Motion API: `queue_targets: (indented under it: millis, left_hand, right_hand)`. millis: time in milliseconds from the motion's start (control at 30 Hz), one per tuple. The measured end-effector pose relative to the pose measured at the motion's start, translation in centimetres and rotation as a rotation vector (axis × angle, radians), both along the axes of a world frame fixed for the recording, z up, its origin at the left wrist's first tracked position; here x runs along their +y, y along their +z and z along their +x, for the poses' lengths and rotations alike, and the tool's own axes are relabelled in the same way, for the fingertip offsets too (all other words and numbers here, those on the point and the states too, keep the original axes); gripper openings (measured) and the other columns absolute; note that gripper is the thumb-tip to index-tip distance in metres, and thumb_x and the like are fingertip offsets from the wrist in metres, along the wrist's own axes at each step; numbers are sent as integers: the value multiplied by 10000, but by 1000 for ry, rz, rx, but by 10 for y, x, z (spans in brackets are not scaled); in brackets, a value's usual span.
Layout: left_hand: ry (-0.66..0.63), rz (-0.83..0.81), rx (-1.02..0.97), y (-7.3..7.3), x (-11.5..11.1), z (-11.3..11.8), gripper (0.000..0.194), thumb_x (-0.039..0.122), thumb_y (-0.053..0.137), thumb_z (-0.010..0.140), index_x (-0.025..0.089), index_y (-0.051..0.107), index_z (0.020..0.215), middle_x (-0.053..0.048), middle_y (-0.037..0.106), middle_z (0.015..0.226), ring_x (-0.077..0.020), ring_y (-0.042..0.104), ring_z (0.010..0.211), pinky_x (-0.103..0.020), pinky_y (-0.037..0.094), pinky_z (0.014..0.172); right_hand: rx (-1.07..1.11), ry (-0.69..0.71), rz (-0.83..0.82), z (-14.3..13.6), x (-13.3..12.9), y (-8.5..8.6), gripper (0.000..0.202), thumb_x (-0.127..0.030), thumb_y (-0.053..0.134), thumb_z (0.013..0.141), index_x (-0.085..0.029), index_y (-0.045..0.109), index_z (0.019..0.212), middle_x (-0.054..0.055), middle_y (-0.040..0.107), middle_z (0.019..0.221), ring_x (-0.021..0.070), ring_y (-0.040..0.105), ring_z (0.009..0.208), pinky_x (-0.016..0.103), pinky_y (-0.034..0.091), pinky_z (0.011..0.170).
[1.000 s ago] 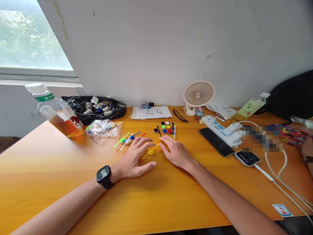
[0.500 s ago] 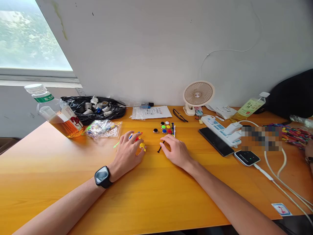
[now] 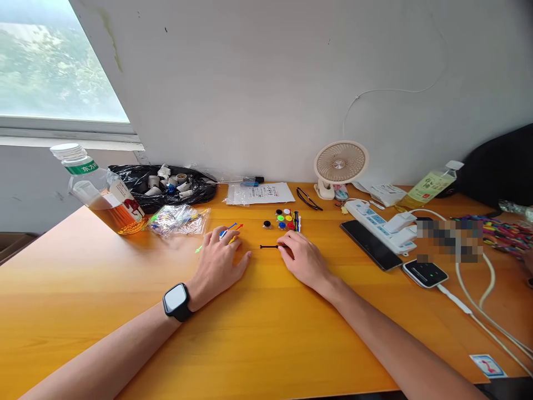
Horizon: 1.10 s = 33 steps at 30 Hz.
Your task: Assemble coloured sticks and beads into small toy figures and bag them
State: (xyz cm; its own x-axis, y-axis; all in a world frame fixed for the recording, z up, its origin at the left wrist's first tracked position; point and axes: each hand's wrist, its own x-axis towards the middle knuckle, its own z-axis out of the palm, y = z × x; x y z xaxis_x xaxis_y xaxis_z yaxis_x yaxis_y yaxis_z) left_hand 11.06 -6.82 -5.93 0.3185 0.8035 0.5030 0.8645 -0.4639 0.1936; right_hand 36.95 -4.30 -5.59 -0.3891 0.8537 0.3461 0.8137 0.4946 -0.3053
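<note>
My left hand, a watch on its wrist, rests on the wooden table with fingers spread. Under and behind its fingertips lie small coloured pieces, among them a red arrow and a green arrow. My right hand pinches one end of a thin black stick, which points left. Just behind that hand are several coloured round pieces in rows and a bundle of thin sticks. A black round piece sits apart, left of the rows.
A tilted bottle, a black bag and a clear packet stand at the left. Behind are papers and a fan. A phone, power strip and cables are at the right; a person's hand shows at the right edge.
The black stick has swung from slanted to nearly level, its free end now pointing left. My left hand's fingers have shifted over the yellow pieces. The view has moved slightly.
</note>
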Motion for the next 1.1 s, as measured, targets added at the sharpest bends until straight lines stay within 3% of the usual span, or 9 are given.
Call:
queue_targets:
  millis: [200, 433, 600, 700, 800, 933, 1033, 1100]
  left_hand:
    - [-57, 0, -23, -1, -6, 6, 244, 359, 667, 968, 262, 713, 1187, -90, 697, 1361, -419, 514, 1334, -631, 466, 1046]
    - [-46, 7, -20, -4, -5, 5, 249, 348, 683, 954, 278, 711, 1192, -78, 710, 1340, -409, 529, 1308, -631, 480, 1032]
    - [-2, -6, -1, -3, -5, 4, 248, 352, 659, 971, 256, 720, 1192, -77, 716, 1341, -391, 527, 1327, -596, 483, 1054]
    - [-2, -24, 23, -2, -6, 6, 230, 376, 657, 974, 267, 736, 1160, -67, 719, 1339, -388, 534, 1334, -585, 478, 1063]
    - [14, -29, 28, -2, -5, 6, 212, 381, 669, 964, 271, 746, 1127, -65, 729, 1316, -395, 553, 1313, -598, 489, 1042]
    - [30, -29, 26, -2, -3, 3, 224, 370, 677, 958, 241, 742, 1129, -92, 726, 1327, -430, 545, 1307, -641, 499, 1030]
    - [-72, -9, -32, -1, -5, 4, 268, 315, 664, 966, 222, 719, 1212, -108, 708, 1354, -421, 526, 1341, -638, 496, 1083]
    - [-263, -42, -75, 2, -10, 8, 325, 256, 629, 985, 228, 684, 1304, -104, 693, 1371, -356, 550, 1338, -566, 505, 1128]
  right_hand:
    - [40, 62, -2, 0, 0, -1, 183, -174, 575, 1051, -227, 743, 1001, 56, 704, 1005, 236, 640, 987, 379, 514, 867]
    - [34, 119, 25, -2, -2, 1, 181, -182, 544, 1067, -222, 699, 984, 66, 707, 1009, 251, 637, 996, 394, 489, 916]
    - [237, 21, -6, -2, 2, -3, 158, -175, 441, 1074, -216, 593, 1075, 66, 703, 989, 238, 663, 874, 352, 483, 784]
    - [311, 10, 14, 0, 4, -4, 194, -117, 424, 1022, -215, 591, 1033, 69, 691, 979, 236, 663, 852, 343, 480, 755]
    - [323, 27, 43, 2, 7, -6, 276, -63, 401, 982, -207, 637, 989, 89, 707, 1031, 251, 682, 937, 365, 512, 831]
    - [321, 71, 31, 4, 13, -14, 355, -51, 417, 974, -185, 705, 1133, 131, 724, 1211, 278, 694, 1134, 420, 542, 1013]
    - [286, 78, 12, 4, 15, -22, 374, -77, 443, 985, -161, 716, 1225, 163, 702, 1321, 300, 660, 1257, 471, 515, 1118]
    - [263, 83, 3, 3, 14, -24, 376, -97, 453, 995, -143, 709, 1266, 177, 687, 1358, 311, 635, 1303, 497, 497, 1154]
